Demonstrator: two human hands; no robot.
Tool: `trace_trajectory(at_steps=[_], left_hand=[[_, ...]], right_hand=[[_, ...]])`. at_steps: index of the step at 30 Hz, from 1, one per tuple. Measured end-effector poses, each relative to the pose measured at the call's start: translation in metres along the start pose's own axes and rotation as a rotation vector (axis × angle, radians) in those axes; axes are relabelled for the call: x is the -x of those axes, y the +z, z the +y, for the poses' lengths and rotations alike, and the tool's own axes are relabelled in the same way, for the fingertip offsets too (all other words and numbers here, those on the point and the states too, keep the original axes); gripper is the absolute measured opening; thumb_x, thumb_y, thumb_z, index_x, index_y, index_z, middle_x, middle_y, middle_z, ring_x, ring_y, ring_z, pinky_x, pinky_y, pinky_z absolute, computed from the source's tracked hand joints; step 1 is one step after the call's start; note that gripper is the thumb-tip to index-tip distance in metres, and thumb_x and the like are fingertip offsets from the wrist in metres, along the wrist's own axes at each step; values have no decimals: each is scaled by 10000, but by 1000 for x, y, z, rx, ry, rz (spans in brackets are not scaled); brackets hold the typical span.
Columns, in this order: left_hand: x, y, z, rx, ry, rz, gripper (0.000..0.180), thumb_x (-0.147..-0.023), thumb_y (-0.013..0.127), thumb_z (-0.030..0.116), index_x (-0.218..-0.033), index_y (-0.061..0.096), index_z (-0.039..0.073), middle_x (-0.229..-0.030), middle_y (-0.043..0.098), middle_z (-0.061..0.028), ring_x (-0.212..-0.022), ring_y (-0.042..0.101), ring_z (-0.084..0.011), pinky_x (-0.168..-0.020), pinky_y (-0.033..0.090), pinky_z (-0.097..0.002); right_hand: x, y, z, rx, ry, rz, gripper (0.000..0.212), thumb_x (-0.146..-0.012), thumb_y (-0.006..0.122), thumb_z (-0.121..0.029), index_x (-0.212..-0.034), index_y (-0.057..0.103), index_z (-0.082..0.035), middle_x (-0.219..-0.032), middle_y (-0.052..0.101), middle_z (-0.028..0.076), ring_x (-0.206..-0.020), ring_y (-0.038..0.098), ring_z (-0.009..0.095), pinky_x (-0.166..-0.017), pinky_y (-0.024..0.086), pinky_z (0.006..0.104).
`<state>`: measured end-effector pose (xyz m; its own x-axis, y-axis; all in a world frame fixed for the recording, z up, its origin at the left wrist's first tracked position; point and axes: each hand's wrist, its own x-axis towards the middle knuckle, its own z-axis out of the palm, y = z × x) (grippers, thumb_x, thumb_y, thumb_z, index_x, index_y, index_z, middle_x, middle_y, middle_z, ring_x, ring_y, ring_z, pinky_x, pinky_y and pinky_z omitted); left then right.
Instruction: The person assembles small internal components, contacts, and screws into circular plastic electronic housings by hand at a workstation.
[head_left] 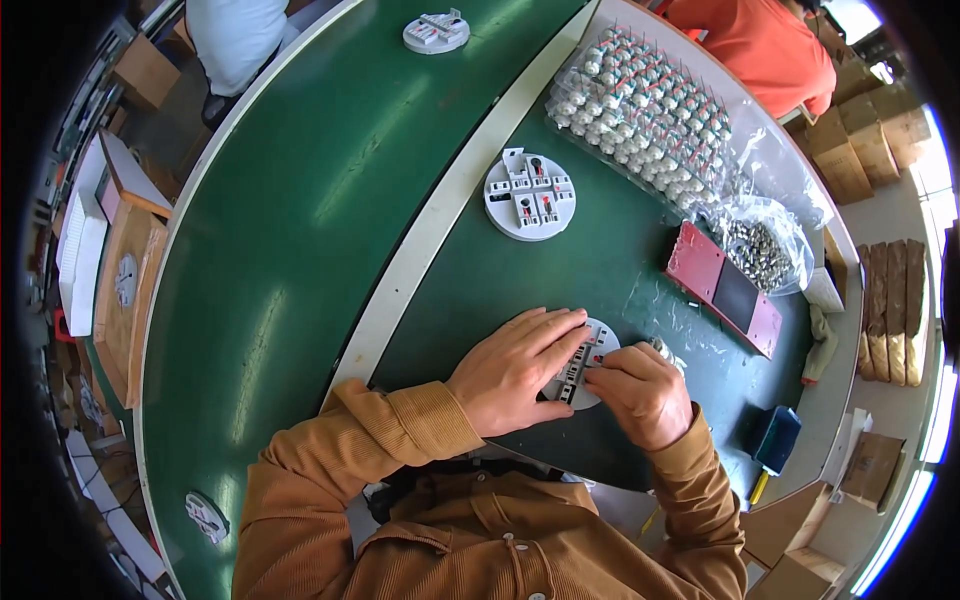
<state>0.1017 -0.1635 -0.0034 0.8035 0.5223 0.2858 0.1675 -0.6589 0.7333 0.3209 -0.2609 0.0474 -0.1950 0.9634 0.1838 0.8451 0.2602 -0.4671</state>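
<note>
A round light-grey fixture (pixel 598 347) with dark slots and small parts lies on the green bench close in front of me. Over its left side rests my left hand (pixel 512 370), its fingers stretched to the far rim and its thumb at the near rim, gripping it. My right hand (pixel 642 392) is closed in a pinch at the fixture's right side. What those fingers hold is hidden. Just beyond the right knuckles shows a small whitish part (pixel 662 350), partly covered. Farther off, a second round fixture (pixel 530 200) carries several small black, white and red parts.
A clear tray (pixel 640 115) of white parts with red and black wires stands far right. Near it lie a bag of small metal parts (pixel 758 250), a red block (pixel 722 285) and a dark-blue bin (pixel 776 438). A pale divider (pixel 415 240) borders the green belt (pixel 290 220) at left.
</note>
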Motion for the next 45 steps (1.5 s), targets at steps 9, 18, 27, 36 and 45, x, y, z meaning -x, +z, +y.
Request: trace_trajectory(at_steps=[9,18,27,36,45], left_hand=[[0,3,-3,18,-9,-3,889,-763,956,171,-1541,585,-48,-1658,557,-185,-1478,586,-358,-1308,421,-486],[-5,11,-8,30,-18,5,906,-743,965,169,-1538,595,-60,-1657,566,-191,-1474,588,-356,-1312,417,-494],[-6,17,-15,4,-11,5,942,-716,978,162,-1546,593,-62,-1666,566,-186,-1470,593,-355,-1315,418,-504],[-7,21,-17,-19,-3,8,959,-688,985,139,-1544,599,-55,-1668,567,-179,-1470,594,-357,-1316,421,-496],[-3,27,-21,-10,6,11,971,-682,989,147,-1548,596,-50,-1666,569,-176,-1465,596,-355,-1314,426,-493]], right_hand=[[9,16,-11,15,143,133,119,-873,868,-46,-986,833,-60,-1023,725,56,-829,643,252,-753,552,360],[17,31,-9,50,187,176,120,-883,867,-53,-996,830,-63,-1025,719,51,-829,636,251,-768,551,360],[11,24,12,-133,160,77,105,-864,881,-44,-960,839,-58,-1014,727,62,-832,636,258,-817,547,369],[13,28,9,-98,197,130,110,-864,881,-34,-966,845,-55,-980,715,61,-842,634,249,-813,544,368],[21,38,2,-74,287,214,151,-842,886,-14,-983,855,-55,-966,714,59,-857,634,241,-815,545,368]])
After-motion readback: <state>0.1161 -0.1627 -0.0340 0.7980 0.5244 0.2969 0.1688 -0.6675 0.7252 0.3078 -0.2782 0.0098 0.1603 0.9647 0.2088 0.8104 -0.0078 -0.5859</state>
